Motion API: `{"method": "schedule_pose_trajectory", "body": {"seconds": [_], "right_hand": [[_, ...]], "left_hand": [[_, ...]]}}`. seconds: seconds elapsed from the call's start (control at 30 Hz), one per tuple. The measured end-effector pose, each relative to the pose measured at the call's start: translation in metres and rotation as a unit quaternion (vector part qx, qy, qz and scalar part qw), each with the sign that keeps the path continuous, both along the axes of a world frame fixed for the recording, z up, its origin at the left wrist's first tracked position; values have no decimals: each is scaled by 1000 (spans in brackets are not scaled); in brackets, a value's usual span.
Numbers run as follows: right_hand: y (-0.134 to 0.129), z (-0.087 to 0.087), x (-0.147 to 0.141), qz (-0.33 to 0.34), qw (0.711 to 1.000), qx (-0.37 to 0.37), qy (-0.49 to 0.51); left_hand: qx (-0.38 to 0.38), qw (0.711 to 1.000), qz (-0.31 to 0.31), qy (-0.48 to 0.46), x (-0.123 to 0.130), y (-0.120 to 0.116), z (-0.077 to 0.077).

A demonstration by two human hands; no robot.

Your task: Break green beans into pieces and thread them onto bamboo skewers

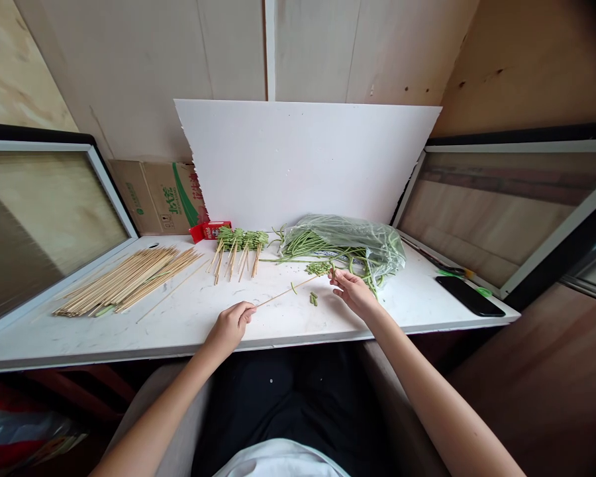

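Observation:
My left hand is closed around one end of a thin bamboo skewer, which slants up to the right above the white table. At its far end, the fingertips of my right hand pinch a short green bean piece. Whether the tip has entered the bean is too small to tell. Beneath the skewer lie a few cut bean pieces. A small heap of bean pieces sits just left of my right fingers. Behind it, long green beans spill from a clear plastic bag.
Bundles of skewers loaded with bean pieces lie at the back, beside a red box. Many bare skewers spread over the left side. A black phone rests at the right. A white board stands behind the table.

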State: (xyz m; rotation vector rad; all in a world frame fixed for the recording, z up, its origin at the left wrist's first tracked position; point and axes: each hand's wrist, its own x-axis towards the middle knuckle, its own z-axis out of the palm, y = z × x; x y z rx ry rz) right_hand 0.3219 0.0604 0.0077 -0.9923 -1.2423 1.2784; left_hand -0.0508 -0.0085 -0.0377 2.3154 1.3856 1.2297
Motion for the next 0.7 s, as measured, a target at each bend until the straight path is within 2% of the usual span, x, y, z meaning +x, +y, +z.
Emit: {"method": "schedule_pose_trajectory", "body": {"seconds": [0.7], "right_hand": [[-2, -2, -7, -9, 1000, -16, 13]], "left_hand": [[3, 1000, -3, -1, 2, 0, 3]]}}
